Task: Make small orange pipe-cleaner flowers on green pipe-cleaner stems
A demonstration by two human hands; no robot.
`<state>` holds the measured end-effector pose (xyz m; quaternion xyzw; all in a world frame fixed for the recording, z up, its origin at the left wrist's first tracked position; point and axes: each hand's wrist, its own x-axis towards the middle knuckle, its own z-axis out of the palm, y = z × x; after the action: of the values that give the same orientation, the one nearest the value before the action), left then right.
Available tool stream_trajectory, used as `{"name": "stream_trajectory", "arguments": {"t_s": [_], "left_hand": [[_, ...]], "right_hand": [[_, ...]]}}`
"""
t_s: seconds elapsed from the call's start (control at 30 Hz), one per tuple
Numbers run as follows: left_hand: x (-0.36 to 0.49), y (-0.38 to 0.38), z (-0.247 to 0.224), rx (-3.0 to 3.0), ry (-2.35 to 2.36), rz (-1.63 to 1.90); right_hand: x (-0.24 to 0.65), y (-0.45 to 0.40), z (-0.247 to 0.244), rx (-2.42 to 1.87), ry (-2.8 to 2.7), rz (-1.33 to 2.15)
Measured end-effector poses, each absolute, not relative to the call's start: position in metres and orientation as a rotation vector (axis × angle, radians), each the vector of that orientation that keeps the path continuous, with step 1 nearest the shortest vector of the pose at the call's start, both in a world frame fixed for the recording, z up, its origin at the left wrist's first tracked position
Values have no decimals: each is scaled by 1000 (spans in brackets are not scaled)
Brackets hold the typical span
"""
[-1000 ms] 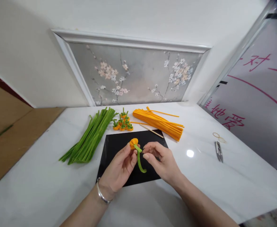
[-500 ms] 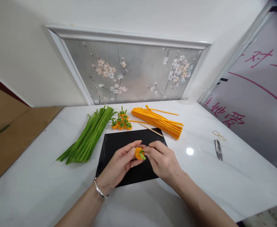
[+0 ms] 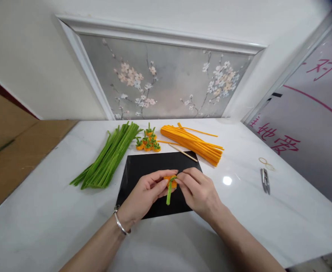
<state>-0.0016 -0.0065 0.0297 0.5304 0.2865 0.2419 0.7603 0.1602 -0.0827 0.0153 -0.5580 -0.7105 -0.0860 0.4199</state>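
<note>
Over the black mat (image 3: 137, 165), my left hand (image 3: 147, 190) grips a small orange fuzzy piece (image 3: 170, 182) between thumb and fingers. A green fuzzy stem (image 3: 169, 194) crosses the front of the orange piece, one end hanging down toward me. My right hand (image 3: 196, 190) pinches the upper end of the green stem at the orange piece's right side. Beyond the mat sit several small orange pieces with green tops (image 3: 149, 142), grouped together.
Green stems (image 3: 111, 158) lie bundled at left, orange stems (image 3: 194, 141) at back right. A thin wooden stick (image 3: 184, 153) touches the mat's far edge. Silver snips (image 3: 265, 181) and two thin rings (image 3: 266, 163) lie right on the white table (image 3: 233, 226). Cardboard (image 3: 21, 151) is far left.
The green stem now hangs longer and straighter down the front of the orange piece, which has turned in my fingers. The view has shifted slightly.
</note>
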Motion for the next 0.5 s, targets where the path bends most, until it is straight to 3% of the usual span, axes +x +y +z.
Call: {"name": "stream_trajectory", "arguments": {"t_s": [0.5], "left_hand": [[0, -10, 34, 1161, 652, 635]], "right_hand": [[158, -90, 24, -1482, -1945, -273]]}}
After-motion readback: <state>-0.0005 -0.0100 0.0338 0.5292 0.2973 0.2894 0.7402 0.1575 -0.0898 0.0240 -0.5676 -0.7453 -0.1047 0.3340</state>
